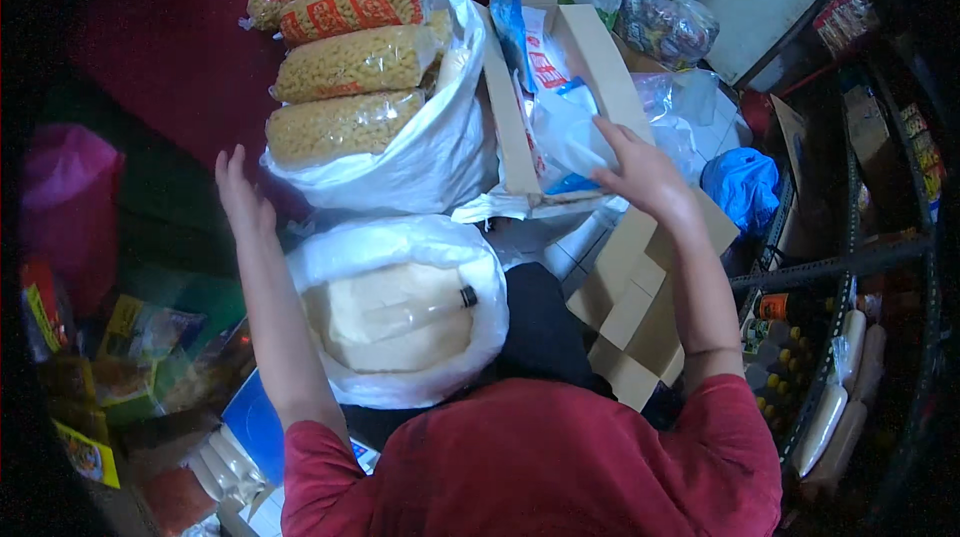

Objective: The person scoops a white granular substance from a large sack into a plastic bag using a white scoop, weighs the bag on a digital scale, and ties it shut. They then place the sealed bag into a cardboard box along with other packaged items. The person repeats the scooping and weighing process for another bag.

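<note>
My left hand (244,188) is raised with its fingers apart and holds nothing, just left of a large white sack (435,162). Several clear plastic packs of dried pasta (345,128) lie on that sack's top. My right hand (641,165) reaches over an open cardboard box (506,109), thumb and fingers spread at a translucent plastic bag (566,128); whether it grips the bag cannot be told. Nearer to me stands an open white sack (491,312) of pale granular or powdery stuff (420,349), with a cut clear plastic bottle with a black cap (420,312) lying in it.
An empty-looking cardboard carton (637,289) with raised flaps stands at my right. Beyond it are a blue plastic bag (741,188) and a metal shelf rack (832,263) with bottles. A pink sack (71,214) and packaged goods (150,327) are on the left.
</note>
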The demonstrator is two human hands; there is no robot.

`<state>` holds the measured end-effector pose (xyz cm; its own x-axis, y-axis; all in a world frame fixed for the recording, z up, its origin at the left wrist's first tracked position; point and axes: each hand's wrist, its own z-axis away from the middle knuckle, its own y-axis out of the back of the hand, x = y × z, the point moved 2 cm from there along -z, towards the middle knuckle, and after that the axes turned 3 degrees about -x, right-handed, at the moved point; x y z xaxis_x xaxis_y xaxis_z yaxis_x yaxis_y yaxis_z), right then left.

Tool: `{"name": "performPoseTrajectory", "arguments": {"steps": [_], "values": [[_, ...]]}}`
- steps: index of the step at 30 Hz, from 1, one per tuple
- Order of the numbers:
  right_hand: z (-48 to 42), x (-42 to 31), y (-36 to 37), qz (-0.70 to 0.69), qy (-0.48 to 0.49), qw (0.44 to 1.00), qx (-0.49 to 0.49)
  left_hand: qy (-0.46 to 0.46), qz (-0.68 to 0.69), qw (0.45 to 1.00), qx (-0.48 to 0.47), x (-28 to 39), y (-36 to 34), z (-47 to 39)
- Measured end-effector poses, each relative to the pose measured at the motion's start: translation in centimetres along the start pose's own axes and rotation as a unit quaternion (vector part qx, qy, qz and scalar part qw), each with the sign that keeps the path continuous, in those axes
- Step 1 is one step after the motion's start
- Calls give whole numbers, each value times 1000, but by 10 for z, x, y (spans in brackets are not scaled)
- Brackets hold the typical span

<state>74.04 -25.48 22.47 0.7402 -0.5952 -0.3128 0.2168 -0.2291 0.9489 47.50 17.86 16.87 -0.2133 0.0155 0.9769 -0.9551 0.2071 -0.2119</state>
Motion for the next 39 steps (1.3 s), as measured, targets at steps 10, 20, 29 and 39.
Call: {"name": "performPoseTrajectory", "arguments": {"steps": [10,20,29,39], "values": [[-2,37,101,-112,34,983,143,-29,-127,974,-187,46,76,196],[-72,57,42,15,-53,978,202,-137,-488,851,-137,8,153,254],[-9,124,119,-277,14,908,314,-170,-504,829,-173,3,145,249],[18,101,47,-447,-67,863,227,-226,-486,801,-267,-2,97,259]]}}
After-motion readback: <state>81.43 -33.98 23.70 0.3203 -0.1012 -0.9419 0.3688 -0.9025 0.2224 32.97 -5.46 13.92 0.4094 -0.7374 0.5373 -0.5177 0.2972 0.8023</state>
